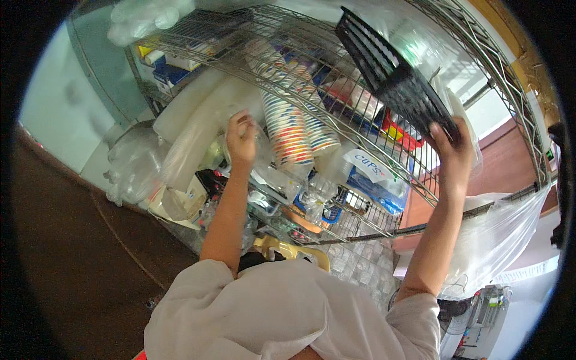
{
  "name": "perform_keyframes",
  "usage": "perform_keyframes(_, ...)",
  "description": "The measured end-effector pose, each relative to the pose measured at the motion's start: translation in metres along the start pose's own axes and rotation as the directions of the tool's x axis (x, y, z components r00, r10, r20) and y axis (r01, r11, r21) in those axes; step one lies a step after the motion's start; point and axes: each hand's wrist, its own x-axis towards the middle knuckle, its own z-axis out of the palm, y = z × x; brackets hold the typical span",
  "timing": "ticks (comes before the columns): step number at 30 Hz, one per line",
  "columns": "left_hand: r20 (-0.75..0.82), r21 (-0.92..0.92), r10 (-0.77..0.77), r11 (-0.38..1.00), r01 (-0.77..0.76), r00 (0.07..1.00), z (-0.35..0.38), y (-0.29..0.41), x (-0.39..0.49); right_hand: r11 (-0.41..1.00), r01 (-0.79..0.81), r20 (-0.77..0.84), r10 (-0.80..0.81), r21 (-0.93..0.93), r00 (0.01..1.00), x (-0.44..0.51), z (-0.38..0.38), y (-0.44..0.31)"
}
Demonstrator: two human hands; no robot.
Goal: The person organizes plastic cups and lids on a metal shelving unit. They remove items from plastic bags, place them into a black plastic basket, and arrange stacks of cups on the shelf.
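My right hand [450, 141] grips the end of a black plastic basket [407, 85] with slotted sides, tilted beside the upper wire shelf [315, 108]. On the left, my left hand [241, 139] is raised with curled fingers, in front of clear plastic ware. Blur hides whether it holds any of that. Just right of it lean tall stacks of striped paper cups [288, 121], sleeved in clear plastic. Long sleeves of translucent plastic cups [198, 121] slant down at its left.
A handwritten sign [366, 164] hangs at the rack's front. Below are a blue basket [333, 209], a cardboard box [182, 207] and a yellow plastic item [292, 249]. A clear plastic bag [499, 238] drapes at right; bagged goods [135, 157] hang at left.
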Motion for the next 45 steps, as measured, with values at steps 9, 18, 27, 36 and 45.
perform_keyframes(9, 0.247, 0.473, 0.030, 0.869, -0.148, 0.969, 0.077, 0.024, -0.040, 0.943, -0.056, 0.000, 0.059, -0.329, 0.998, 0.106, 0.065, 0.069)
perform_keyframes(18, 0.213, 0.341, -0.232, 0.928, 0.150, 0.949, 0.084, -0.025, 0.007, 0.773, 0.049, -0.080, -0.128, -0.632, 0.989, 0.071, 0.066, 0.085)
perform_keyframes(27, 0.323, -0.121, -0.306, 0.925, 0.360, 0.896, 0.073, -0.017, 0.022, 0.867, 0.062, 0.294, 0.099, -0.495, 0.951, -0.126, 0.086, 0.062)
perform_keyframes(36, 0.425, 0.623, 0.362, 0.549, -0.558, 0.830, 0.071, 0.017, -0.088, 0.729, -0.388, 0.143, 0.550, -0.564, 0.823, -0.164, 0.147, 0.211)
perform_keyframes(45, 0.686, -0.186, -0.570, 0.464, 0.866, 0.452, 0.070, -0.001, -0.136, 0.965, -0.258, 0.127, 0.261, -0.033, 0.957, -0.161, 0.131, 0.129)
